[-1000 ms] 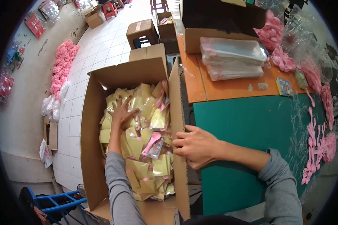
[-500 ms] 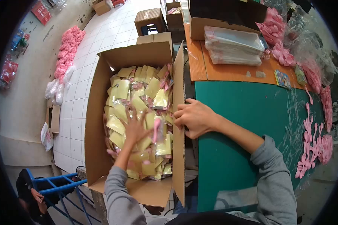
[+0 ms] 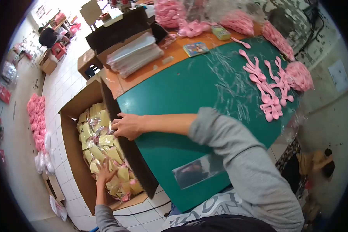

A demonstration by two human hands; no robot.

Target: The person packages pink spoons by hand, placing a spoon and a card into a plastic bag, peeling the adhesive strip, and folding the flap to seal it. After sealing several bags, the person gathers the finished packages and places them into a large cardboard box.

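A large cardboard box (image 3: 74,102) stands at the left of the table, filled with clear packets (image 3: 114,154) that hold cream cards and pink pieces. Inside it, my left hand (image 3: 105,173) lies on the packets with its fingers spread. My right hand (image 3: 128,126) is closed over the top edge of the box's raised side flap (image 3: 137,166), beside the table; its fingertips hang over the inner side. On the green tabletop (image 3: 170,104), a flat clear plastic bag (image 3: 193,174) lies near my body, partly covered by my right sleeve.
Several pink plastic spoons (image 3: 265,87) are spread on the table's right side, beside a pink bundle (image 3: 299,76). Clear bags (image 3: 135,54) are stacked by an open dark box (image 3: 118,29). Other people (image 3: 48,37) are at the far left and lower right.
My view has swung right, bringing more of the table into sight. My left hand still rests spread on the packets, and my right hand has stayed on the box flap.
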